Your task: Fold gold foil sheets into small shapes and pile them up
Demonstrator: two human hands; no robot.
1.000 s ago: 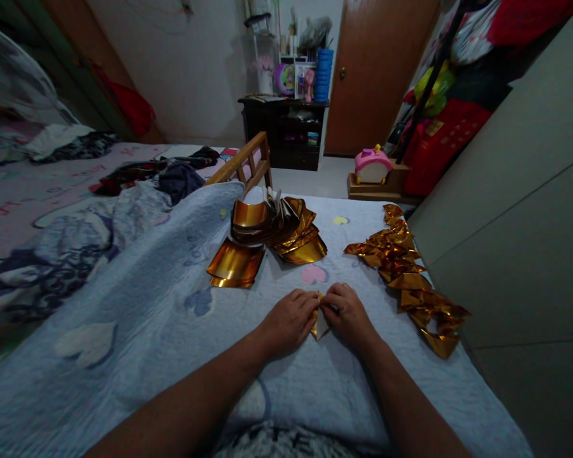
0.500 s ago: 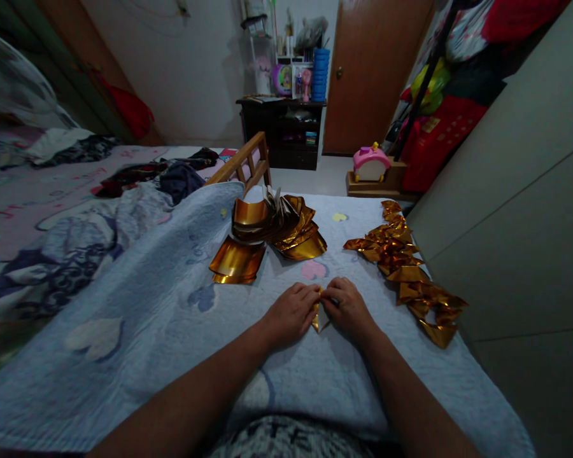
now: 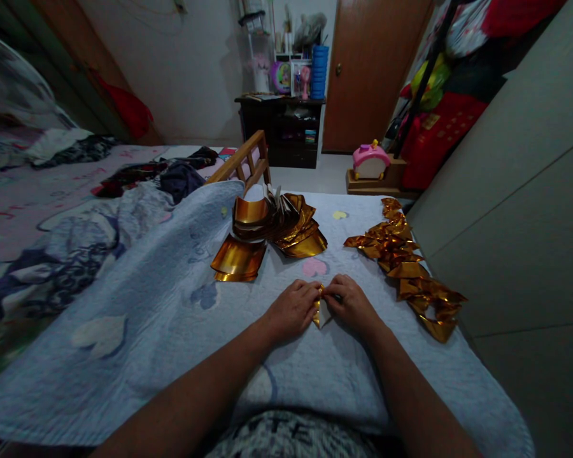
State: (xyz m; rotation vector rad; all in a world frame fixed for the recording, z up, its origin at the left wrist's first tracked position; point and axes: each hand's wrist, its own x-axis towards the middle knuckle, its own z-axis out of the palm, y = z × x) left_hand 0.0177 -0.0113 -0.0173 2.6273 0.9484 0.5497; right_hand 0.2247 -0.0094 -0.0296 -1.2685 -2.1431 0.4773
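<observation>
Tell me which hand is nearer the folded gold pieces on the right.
Right. The right hand is left of the folded gold pieces, not touching them; the left hand is farther away, across the small paper both hands hold.

Dim bedroom with a pale wall (image 3: 200,76) and a closed brown door (image 3: 375,76).
A dark cabinet (image 3: 279,143) stands against the wall, just left of the door, on a light floor (image 3: 332,173). A bed (image 3: 9,222) with a pink sheet spreads along the left, near a wooden rail (image 3: 235,158); smooth grey panels (image 3: 520,222) line the right side.
</observation>
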